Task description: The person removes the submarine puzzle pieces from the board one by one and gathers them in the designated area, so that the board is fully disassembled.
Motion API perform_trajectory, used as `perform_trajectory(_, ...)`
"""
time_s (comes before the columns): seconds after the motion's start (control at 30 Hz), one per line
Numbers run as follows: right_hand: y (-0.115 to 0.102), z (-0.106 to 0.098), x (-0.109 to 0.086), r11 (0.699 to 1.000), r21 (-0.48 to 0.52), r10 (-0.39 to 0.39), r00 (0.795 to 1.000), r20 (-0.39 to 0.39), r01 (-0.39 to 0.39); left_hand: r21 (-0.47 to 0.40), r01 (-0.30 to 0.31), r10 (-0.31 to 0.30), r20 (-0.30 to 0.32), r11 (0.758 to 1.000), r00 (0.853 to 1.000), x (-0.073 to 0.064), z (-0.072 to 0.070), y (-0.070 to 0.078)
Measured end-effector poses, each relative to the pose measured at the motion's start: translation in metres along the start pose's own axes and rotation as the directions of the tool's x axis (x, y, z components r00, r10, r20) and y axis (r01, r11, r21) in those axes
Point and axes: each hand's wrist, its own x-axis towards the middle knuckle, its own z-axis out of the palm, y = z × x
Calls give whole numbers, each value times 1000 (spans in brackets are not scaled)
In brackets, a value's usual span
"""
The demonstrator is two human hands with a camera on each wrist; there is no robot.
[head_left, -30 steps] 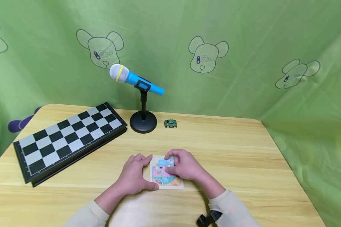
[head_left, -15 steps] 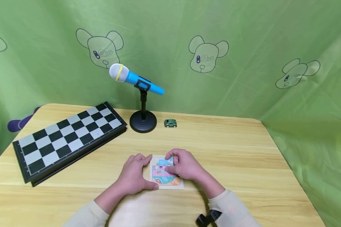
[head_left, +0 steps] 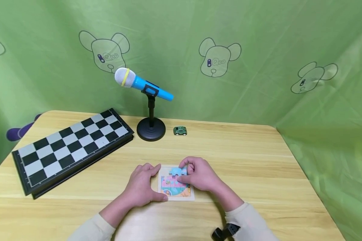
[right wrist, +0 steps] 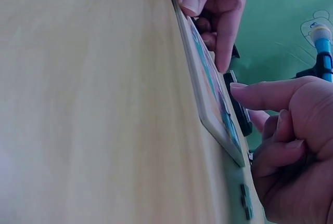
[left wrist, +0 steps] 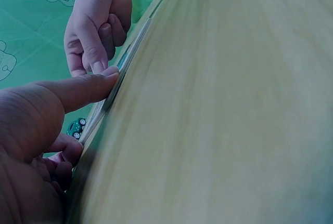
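A small square jigsaw puzzle [head_left: 185, 198] with a pale frame lies on the wooden table, its lower part a pink, teal and orange picture. My left hand [head_left: 141, 187] holds the frame along its left side, thumb at the near corner and index finger at the far one. Over the puzzle's upper part, my right hand [head_left: 200, 174] pinches a blue puzzle piece [head_left: 175, 172] between thumb and index finger. The piece's right end is partly hidden by that hand. In the right wrist view, the right thumb [right wrist: 260, 94] is just above the puzzle's surface.
A folded black-and-white chessboard [head_left: 72, 147] lies at the left. Behind the puzzle stand a blue toy microphone [head_left: 144, 85] on a black stand and a green toy car [head_left: 180, 131]. A small dark green piece [right wrist: 245, 201] lies beside the puzzle. Green cloth [head_left: 169, 33] hangs behind.
My right hand has shifted slightly right over the puzzle, and the blue piece has moved right with it. My left hand stays on the frame.
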Motion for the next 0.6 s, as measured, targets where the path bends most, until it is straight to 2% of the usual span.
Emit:
perform_trajectory(0.27, 8, -14, -7, 999, 35, -3, 999, -51, 5, -28, -17, 16, -8, 999, 1000, -1, -1, -1)
perform_trajectory(0.6, 22, -32, -16, 998, 69, 7, 995, -98, 0, -11, -39, 39, -1, 999, 999, -4, -2, -1)
